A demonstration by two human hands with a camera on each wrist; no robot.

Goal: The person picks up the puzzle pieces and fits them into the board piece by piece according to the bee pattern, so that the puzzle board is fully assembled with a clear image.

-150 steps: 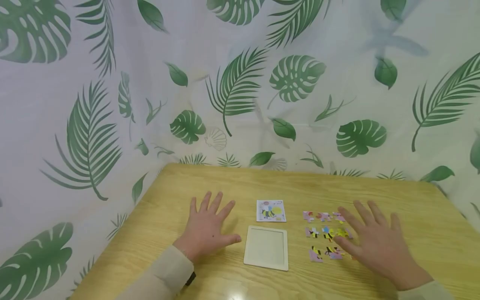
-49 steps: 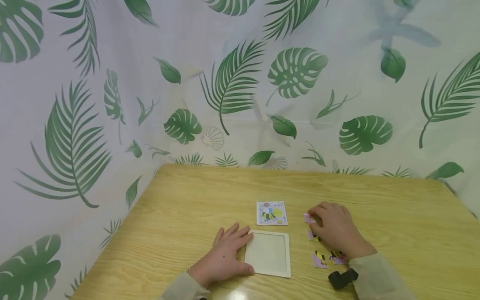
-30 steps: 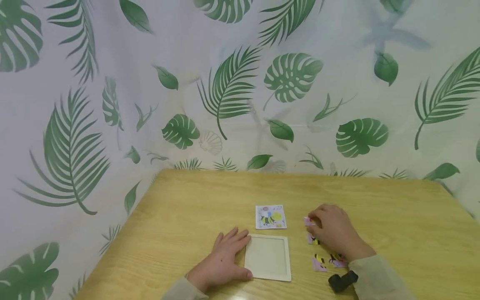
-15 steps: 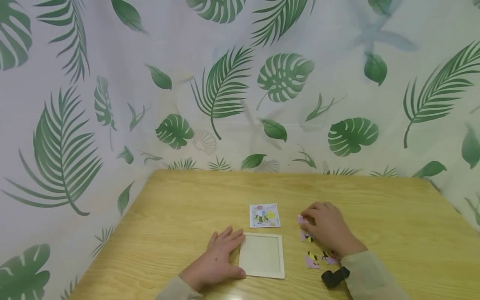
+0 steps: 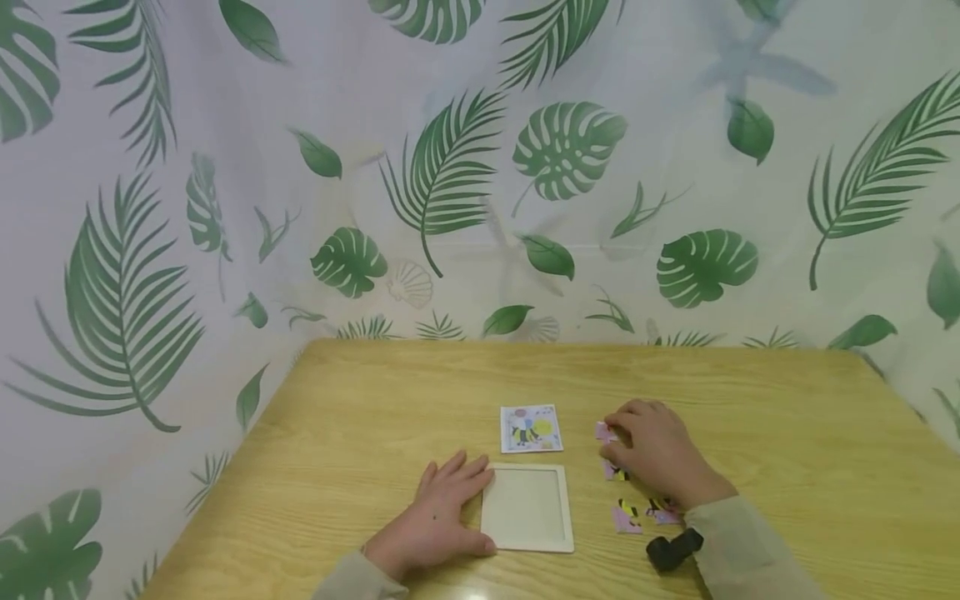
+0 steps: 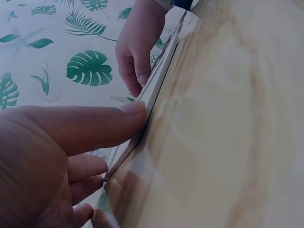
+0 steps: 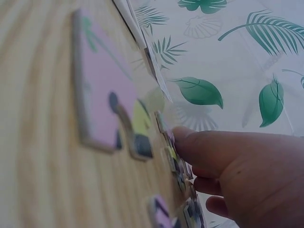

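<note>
A pale wooden puzzle tray (image 5: 527,508) lies flat on the table. My left hand (image 5: 437,518) rests along its left side, index fingertip at the far corner and thumb at the near one, fingers fairly straight. To the right, my right hand (image 5: 663,450) has thumb and index finger bent at a pink puzzle piece (image 5: 603,431), pinching it while it lies at the table. Other bee puzzle pieces (image 5: 627,517) sit below and under that hand, partly hidden by it. In the right wrist view, the thumb (image 7: 194,145) touches the row of pieces.
A bee picture card (image 5: 531,428) lies just beyond the tray. A black device (image 5: 675,550) is on the right wrist, close to the near pieces. The wooden table (image 5: 405,392) meets a leaf-printed cloth (image 5: 465,292) at its back and left.
From hovering spread over the table, the left hand came to the tray's side and the right hand to the upper-left piece. In the last second both hands have hardly moved; the view shifted slightly.
</note>
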